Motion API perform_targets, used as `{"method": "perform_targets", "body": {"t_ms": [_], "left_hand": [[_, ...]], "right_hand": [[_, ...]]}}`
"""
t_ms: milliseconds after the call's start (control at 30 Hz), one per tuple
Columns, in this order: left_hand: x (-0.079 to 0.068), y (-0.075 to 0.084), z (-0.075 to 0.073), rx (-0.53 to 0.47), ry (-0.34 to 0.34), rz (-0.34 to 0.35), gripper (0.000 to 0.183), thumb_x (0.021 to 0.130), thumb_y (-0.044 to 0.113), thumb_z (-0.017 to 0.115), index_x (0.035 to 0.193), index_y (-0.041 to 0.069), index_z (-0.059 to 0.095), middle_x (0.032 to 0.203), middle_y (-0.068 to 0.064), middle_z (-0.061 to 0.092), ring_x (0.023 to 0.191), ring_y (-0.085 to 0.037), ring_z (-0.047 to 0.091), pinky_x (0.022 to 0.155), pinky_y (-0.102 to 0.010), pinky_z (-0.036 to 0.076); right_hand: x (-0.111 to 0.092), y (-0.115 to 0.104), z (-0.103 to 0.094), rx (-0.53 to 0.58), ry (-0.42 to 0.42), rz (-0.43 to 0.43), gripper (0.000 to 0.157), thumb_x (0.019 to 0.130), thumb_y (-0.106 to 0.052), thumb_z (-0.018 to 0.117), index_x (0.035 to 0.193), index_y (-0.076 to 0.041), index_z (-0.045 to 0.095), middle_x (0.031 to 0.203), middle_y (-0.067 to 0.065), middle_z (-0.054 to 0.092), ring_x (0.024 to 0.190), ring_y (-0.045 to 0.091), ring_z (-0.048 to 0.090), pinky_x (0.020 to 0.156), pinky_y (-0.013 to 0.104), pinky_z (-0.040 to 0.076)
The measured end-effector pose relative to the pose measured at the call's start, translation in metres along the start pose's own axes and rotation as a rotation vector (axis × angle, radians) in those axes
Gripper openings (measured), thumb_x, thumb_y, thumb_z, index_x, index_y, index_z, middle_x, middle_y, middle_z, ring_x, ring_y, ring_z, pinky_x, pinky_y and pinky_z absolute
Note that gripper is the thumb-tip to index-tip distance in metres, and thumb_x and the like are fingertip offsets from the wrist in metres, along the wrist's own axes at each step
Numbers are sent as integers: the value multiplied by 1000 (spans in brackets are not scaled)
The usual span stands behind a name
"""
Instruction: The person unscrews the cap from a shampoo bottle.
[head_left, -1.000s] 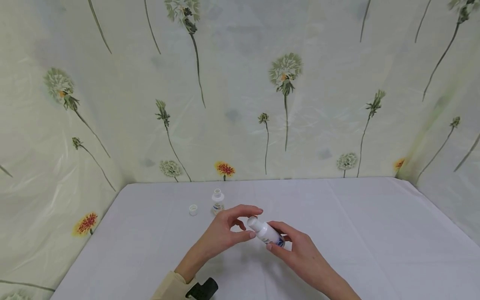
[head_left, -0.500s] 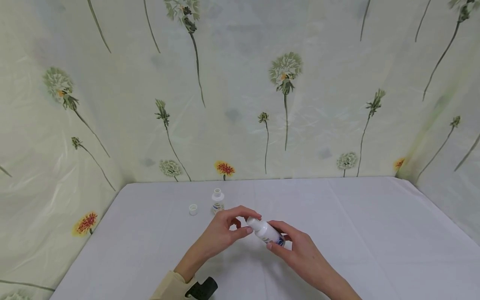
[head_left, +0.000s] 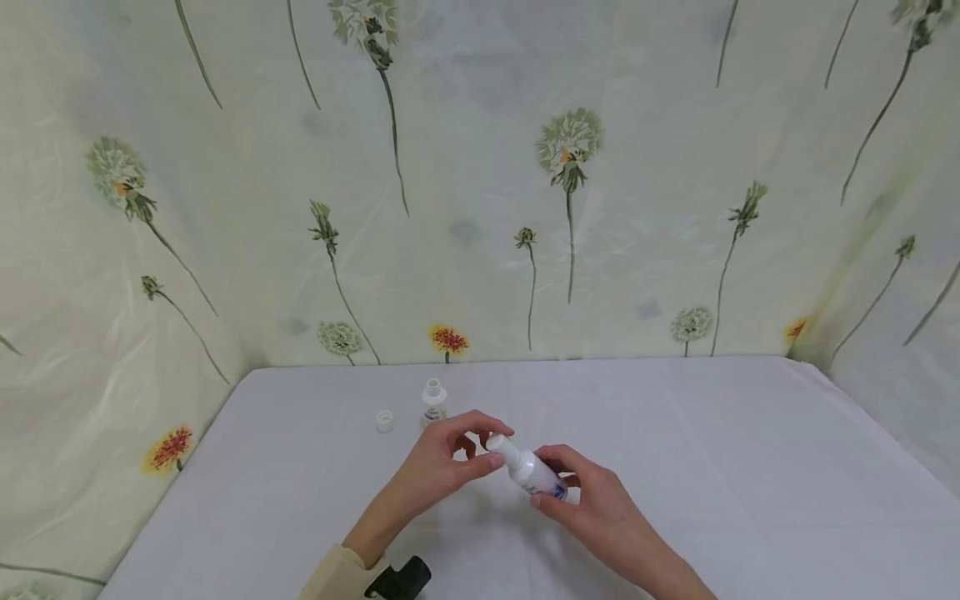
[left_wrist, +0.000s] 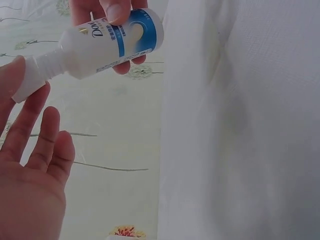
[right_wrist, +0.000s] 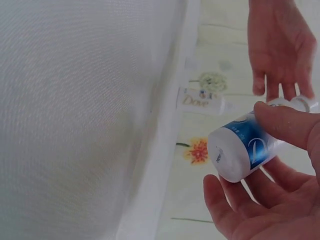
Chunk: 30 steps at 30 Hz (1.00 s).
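My right hand (head_left: 600,504) grips a small white Dove bottle (head_left: 538,477) by its lower body, tilted with its neck up to the left. In the left wrist view the bottle (left_wrist: 92,47) shows a blue band and bare ridges at its neck. The white cap (left_wrist: 31,80) sits at the end of that neck; whether it still touches cannot be told. Thumb and index finger of my left hand (head_left: 444,457) pinch this cap, while its other fingers are loosely bent. From the right wrist, the bottle's base (right_wrist: 227,155) faces the camera.
A second white bottle (head_left: 433,402), uncapped and upright, stands behind my left hand, partly hidden by it. Left of it, a loose white cap (head_left: 385,422) lies on the white-covered table (head_left: 720,467). Flower-patterned sheeting (head_left: 480,275) encloses the back and sides.
My left fingers have closed on the cap, and it has shifted slightly left, away from the bottle's body, showing more of the neck. My right hand keeps its grip with hardly any movement.
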<state>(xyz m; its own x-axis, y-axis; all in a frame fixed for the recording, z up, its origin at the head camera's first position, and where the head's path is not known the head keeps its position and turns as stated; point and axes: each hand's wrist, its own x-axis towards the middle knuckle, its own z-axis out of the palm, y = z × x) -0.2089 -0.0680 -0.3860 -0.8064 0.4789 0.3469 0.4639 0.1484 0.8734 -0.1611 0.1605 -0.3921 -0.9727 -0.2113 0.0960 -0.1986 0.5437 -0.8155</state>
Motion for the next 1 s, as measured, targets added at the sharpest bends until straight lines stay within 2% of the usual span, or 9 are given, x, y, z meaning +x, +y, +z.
{"method": "perform_targets", "body": {"t_ms": [200, 433, 633, 767, 1000], "left_hand": [[-2, 1, -3, -64, 29, -8, 24, 88, 10, 73, 111, 18, 69, 105, 5, 67, 91, -20, 56, 73, -28, 50], [-1, -3, -2, -131, 20, -10, 25, 87, 4, 74, 109, 13, 68, 107, -1, 67, 93, -21, 61, 80, -29, 52], [0, -4, -1, -148, 21, -66, 25, 86, 3, 75, 109, 10, 67, 108, -5, 66, 95, -22, 64, 83, -30, 53], [0, -4, -1, -172, 9, -106, 28, 87, 2, 73, 113, 9, 65, 113, -8, 64, 96, -22, 65, 83, -30, 54], [-1, -8, -2, -158, -23, -99, 36, 90, 3, 69, 125, 11, 65, 125, -11, 61, 103, -23, 64, 86, -29, 53]], "right_hand": [[0, 2, 0, 15, 9, -1, 35, 83, -20, 80, 113, -27, 62, 106, -7, 65, 102, 15, 61, 80, 35, 51], [0, 1, -1, -7, 47, 33, 36, 80, -22, 82, 110, -31, 63, 101, -10, 64, 96, 12, 59, 80, 37, 49], [3, 0, -1, -10, 46, 20, 39, 82, -18, 81, 115, -27, 63, 100, -10, 65, 96, 11, 59, 86, 42, 49], [3, 0, 0, -5, 50, 30, 41, 82, -15, 80, 117, -26, 62, 101, -10, 65, 95, 13, 60, 83, 39, 50], [3, -2, -1, 3, 73, 54, 49, 84, -15, 79, 126, -28, 60, 112, -10, 64, 97, 14, 60, 80, 34, 51]]}}
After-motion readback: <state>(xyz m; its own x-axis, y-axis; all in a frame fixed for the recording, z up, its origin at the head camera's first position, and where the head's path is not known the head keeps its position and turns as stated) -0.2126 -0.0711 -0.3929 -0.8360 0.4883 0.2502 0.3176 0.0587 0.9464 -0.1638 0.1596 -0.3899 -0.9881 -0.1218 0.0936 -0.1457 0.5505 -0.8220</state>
